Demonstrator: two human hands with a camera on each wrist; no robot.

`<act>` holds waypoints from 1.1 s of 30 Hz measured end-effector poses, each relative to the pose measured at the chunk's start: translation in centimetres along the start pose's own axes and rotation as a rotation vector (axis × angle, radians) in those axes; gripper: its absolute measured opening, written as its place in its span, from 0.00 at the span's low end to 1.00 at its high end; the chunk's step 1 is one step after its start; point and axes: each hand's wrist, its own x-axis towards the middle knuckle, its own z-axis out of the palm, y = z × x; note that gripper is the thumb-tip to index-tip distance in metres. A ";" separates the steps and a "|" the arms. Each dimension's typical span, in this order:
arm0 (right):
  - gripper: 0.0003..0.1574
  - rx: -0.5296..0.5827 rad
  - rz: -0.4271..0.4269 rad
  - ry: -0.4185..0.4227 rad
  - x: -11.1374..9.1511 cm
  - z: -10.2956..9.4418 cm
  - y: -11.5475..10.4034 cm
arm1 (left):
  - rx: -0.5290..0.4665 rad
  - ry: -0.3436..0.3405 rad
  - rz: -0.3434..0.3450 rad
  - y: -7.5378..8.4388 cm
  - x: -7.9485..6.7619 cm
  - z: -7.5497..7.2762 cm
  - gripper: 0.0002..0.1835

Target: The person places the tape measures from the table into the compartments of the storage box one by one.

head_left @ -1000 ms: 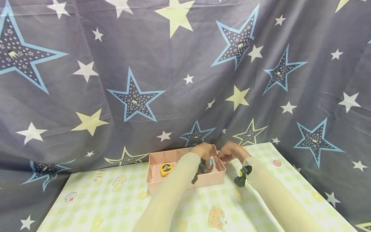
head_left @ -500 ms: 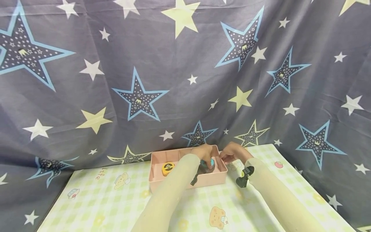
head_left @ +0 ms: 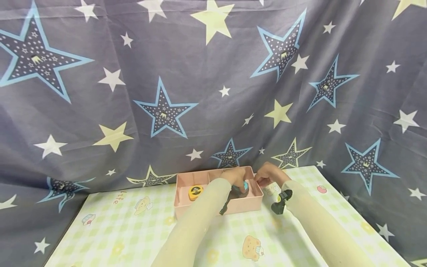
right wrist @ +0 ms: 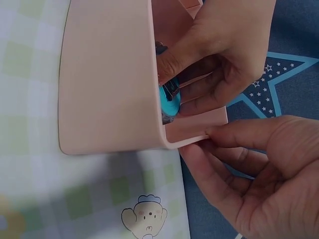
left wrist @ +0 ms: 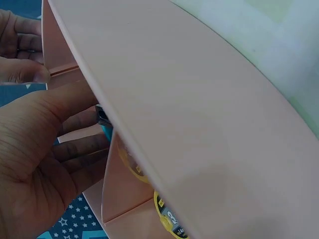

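Observation:
A pink divided box (head_left: 245, 205) stands near the back of the table. My left hand (head_left: 237, 176) reaches into its right compartment and grips a teal-and-black tape measure (right wrist: 170, 103), thumb on the near side and fingers behind. Much of that tape measure is hidden by the hand and the front wall. At the box's right end, my right hand (right wrist: 259, 169) pinches the rim of the end wall between thumb and fingers. In the left compartment lies a yellow-and-black tape measure (head_left: 195, 192), also partly visible in the left wrist view.
A checked cloth (head_left: 140, 237) with cartoon prints covers the table. Behind the box hangs a dark star-patterned curtain (head_left: 213, 122), close to its back wall. Each wrist wears a black camera mount (head_left: 281, 202).
The head view has shifted slightly, so the scene sits a little further right. Both hands keep their places at the box, the left on the teal tape measure.

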 end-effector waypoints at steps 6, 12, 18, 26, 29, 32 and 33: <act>0.05 -0.008 0.002 0.000 0.1 0.1 -0.1 | -0.017 0.021 0.029 -0.4 -0.1 0.3 0.17; 0.03 -0.004 0.007 0.015 0.4 0.0 -0.1 | 0.012 0.045 0.057 -0.7 -0.1 0.5 0.11; 0.07 -0.002 0.022 0.013 0.8 -0.5 0.0 | 0.026 0.054 0.041 -0.8 -0.1 0.5 0.10; 0.19 -0.042 -0.002 0.028 1.3 -1.2 -0.3 | 0.110 0.158 0.092 -2.0 -0.1 -0.9 0.22; 0.23 -0.052 -0.034 0.061 1.3 -1.5 -0.7 | 0.084 0.201 0.132 -2.2 -0.7 -2.0 0.26; 0.25 -0.052 -0.087 0.110 1.4 -2.0 -1.0 | 0.035 0.246 0.174 -2.4 -1.6 -3.0 0.25; 0.25 -0.057 -0.108 0.132 1.4 -2.1 -1.1 | 0.023 0.266 0.187 -2.5 -1.8 -3.3 0.25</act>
